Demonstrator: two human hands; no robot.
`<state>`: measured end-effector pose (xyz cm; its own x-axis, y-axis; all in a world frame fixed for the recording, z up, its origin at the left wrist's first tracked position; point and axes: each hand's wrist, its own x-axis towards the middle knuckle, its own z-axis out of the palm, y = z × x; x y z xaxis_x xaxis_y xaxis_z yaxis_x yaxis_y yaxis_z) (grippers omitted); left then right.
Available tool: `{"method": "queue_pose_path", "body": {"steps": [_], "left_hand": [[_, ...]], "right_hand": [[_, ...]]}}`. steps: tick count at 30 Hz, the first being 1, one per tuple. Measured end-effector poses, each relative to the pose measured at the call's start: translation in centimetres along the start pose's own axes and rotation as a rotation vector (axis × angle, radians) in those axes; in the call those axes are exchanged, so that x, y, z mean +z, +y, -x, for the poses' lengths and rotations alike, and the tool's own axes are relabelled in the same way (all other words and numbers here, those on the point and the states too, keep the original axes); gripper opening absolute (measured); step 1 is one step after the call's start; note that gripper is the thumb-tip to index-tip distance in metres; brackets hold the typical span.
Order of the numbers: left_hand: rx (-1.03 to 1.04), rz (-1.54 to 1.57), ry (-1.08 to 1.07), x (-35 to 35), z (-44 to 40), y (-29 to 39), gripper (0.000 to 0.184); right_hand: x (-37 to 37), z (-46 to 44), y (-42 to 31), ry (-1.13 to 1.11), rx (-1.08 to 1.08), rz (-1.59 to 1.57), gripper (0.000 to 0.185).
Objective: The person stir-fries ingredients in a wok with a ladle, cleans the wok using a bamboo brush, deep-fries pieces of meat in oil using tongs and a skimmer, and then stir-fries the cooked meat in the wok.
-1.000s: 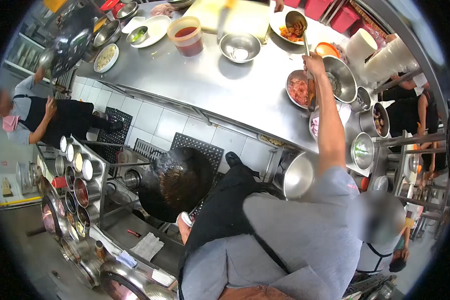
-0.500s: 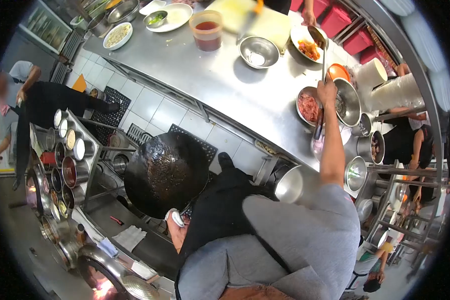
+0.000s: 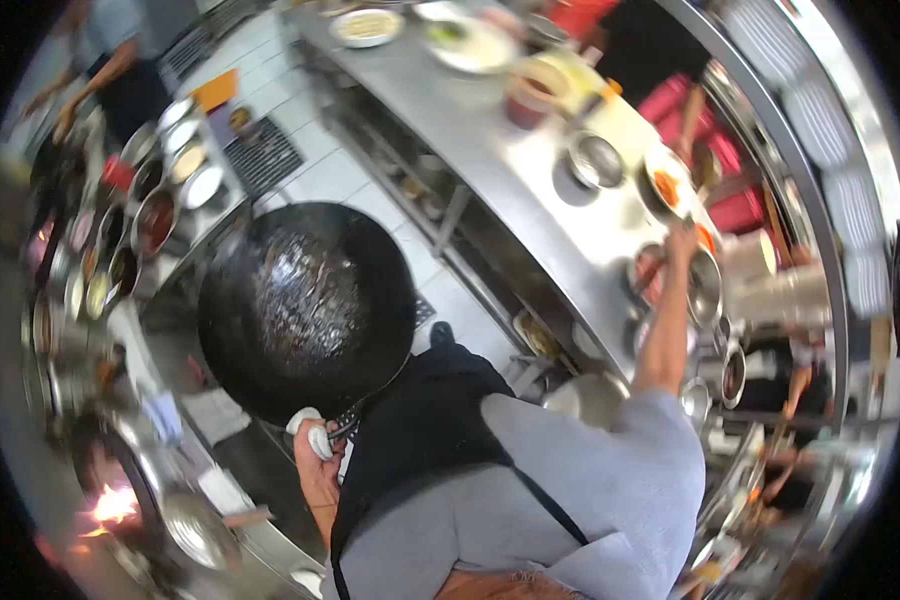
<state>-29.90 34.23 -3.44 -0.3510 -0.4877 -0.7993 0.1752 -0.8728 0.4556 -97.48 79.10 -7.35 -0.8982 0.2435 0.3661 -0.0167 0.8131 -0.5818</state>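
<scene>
My left hand [image 3: 317, 462] is wrapped round the handle of a large black wok [image 3: 305, 310], with a folded white cloth [image 3: 319, 440] between palm and handle. The wok is tilted and its inside looks wet, dark and glossy. Stretched out over the steel table, my right hand [image 3: 681, 243] grips a ladle, whose long handle is blurred here. Just beyond that hand is a white plate [image 3: 656, 172] with orange food [image 3: 667, 188] on it. A bowl of raw meat [image 3: 650, 272] and a steel bowl [image 3: 705, 288] lie on either side of my right wrist.
On the steel table [image 3: 510, 170] stand a tub of red liquid [image 3: 532, 92] and a small steel bowl [image 3: 596, 160]. A fire [image 3: 115, 505] burns at lower left, near a strainer [image 3: 198, 530]. Sauce pots [image 3: 156, 222] line the left. Co-workers are at upper left and right.
The view has swung round. My left hand has brought the wok nearer and turned its inside up towards me. My right hand stays over the table by the plate, still gripping the ladle.
</scene>
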Motion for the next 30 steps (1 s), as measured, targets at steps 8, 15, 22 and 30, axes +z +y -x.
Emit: {"method": "queue_pose_path", "body": {"steps": [8, 15, 22, 30], "left_hand": [[0.139, 0.09, 0.014, -5.1, 4.3, 5.1, 0.011], [0.376, 0.314, 0.026, -12.9, 7.1, 8.5, 0.014], [0.725, 0.618, 0.23, -18.6, 5.3, 14.3, 0.012], [0.817, 0.968, 0.208, -26.9, -1.0, 20.3, 0.018]], "right_hand": [[2.2, 8.9, -13.1, -0.551, 0.15, -1.459, 0.016], [5.8, 25.1, -26.8, -1.122, 0.034, -1.894, 0.016], [4.4, 44.7, -42.7, -1.381, 0.006, -1.273, 0.033], [6.9, 56.4, -55.1, -1.96, -0.384, -0.896, 0.04]]}}
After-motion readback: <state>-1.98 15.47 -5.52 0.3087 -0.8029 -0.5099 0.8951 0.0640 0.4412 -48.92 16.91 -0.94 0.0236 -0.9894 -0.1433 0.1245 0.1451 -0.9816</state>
